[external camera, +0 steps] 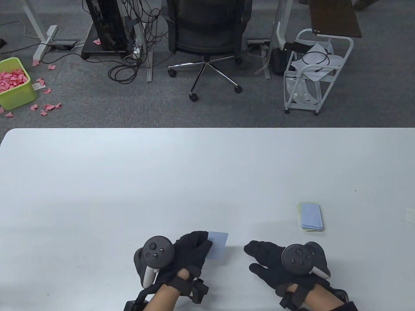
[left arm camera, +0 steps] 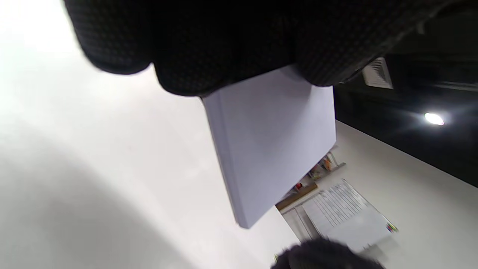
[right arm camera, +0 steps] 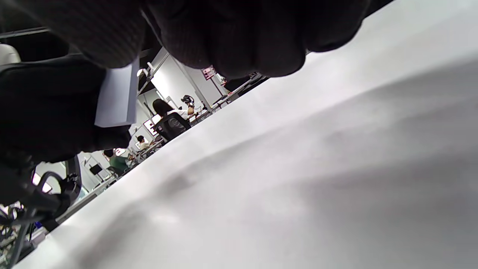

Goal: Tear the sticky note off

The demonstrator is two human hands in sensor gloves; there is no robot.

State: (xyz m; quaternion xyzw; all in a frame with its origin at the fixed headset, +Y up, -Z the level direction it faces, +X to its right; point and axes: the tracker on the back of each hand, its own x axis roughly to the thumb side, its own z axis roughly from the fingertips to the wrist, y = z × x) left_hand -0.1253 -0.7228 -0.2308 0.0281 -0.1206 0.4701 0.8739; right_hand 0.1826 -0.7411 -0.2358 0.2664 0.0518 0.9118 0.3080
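My left hand (external camera: pixel 194 246) grips a pale blue sticky note pad (external camera: pixel 216 245) by its left edge and holds it just above the white table (external camera: pixel 162 181) near the front. The left wrist view shows the pad (left arm camera: pixel 272 145) from below, with my fingers (left arm camera: pixel 186 56) over its top end. The pad also shows in the right wrist view (right arm camera: pixel 117 97). My right hand (external camera: pixel 264 256) is a short way to the pad's right, palm down, fingers spread and empty, not touching the pad.
A small stack of torn-off blue and yellow notes (external camera: pixel 311 216) lies on the table to the right. A pale scrap (external camera: pixel 411 215) sits at the right edge. Beyond the table stand an office chair (external camera: pixel 207 42), a white cart (external camera: pixel 313 71) and a green bin (external camera: pixel 14 82).
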